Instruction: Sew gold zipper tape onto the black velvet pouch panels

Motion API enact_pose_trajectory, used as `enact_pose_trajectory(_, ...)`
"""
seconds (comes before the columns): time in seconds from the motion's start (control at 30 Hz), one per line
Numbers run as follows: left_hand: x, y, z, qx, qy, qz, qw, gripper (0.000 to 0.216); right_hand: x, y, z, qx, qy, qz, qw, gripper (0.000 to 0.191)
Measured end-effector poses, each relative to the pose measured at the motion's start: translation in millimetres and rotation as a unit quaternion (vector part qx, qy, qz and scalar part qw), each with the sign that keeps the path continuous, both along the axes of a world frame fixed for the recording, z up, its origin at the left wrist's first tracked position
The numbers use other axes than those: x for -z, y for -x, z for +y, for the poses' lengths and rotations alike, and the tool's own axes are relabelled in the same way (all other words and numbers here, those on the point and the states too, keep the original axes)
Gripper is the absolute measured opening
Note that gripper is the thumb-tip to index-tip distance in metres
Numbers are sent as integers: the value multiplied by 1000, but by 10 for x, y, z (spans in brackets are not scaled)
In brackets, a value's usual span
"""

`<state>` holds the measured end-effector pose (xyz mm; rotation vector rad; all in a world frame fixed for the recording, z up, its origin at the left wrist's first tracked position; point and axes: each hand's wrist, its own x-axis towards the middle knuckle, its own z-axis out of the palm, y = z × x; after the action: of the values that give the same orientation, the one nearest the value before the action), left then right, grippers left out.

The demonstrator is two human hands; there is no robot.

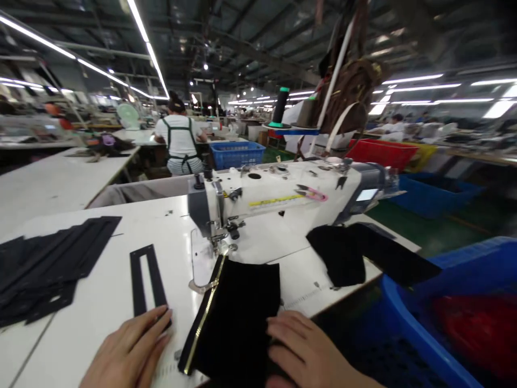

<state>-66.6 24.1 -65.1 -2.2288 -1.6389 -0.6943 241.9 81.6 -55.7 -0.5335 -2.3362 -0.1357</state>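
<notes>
At the lower left, my left hand point(131, 345) has its fingers closed on the near end of a black rectangular frame piece point(137, 277) with a long slot through it. My right hand point(307, 347) grips the right edge of a black fabric panel point(246, 307) with bent fingers; the thumb is hidden. A gold-toothed zipper point(205, 315) runs along the panel's left edge. Its far end lies by the presser foot point(222, 245) of a white sewing machine point(274, 188). A metal guide point(204, 285) touches the zipper side.
Stacked black pieces point(56, 264) lie at left. More black fabric point(339, 253) lies right of the machine and hangs over the table edge. Pink-handled thread snips point(313, 193) rest on the machine. A blue crate point(416, 334) stands at lower right. A co-worker point(180, 137) sits ahead.
</notes>
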Motion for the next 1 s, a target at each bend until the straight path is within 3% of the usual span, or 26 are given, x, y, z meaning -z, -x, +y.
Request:
enact_pose_trajectory(0.07,-142,-164,39,4,18,-17,1000,25,-115,-19,39,15,97,11,995,15)
enact_pose_trajectory(0.2,-339,-488,291,-15,114,-74,991,29,-340,93,108,12,165,30,986,10)
enact_pose_trajectory(0.33,-446,-634,421,-63,196,-97,974,21,-288,391,243,-26,179,-4,984,18)
enact_pose_trajectory(0.43,-485,-709,396,-86,230,-72,967,7,-196,628,549,-48,188,-46,980,20)
enact_pose_trajectory(0.53,-462,-773,347,-107,259,-39,959,10,-148,818,879,-87,217,-130,964,17)
enact_pose_trajectory(0.63,-423,-787,309,-89,278,-23,956,3,-183,890,993,-97,229,-187,950,12)
enact_pose_trajectory(0.77,-541,-745,272,-32,271,-37,961,8,-429,736,791,-97,202,-198,954,9)
enact_pose_trajectory(0.9,-904,-739,333,3,279,-107,954,12,-773,476,578,-39,199,-207,957,6)
enact_pose_trajectory(1.0,-1137,-768,462,17,314,-141,939,9,-941,325,587,5,252,-197,947,7)
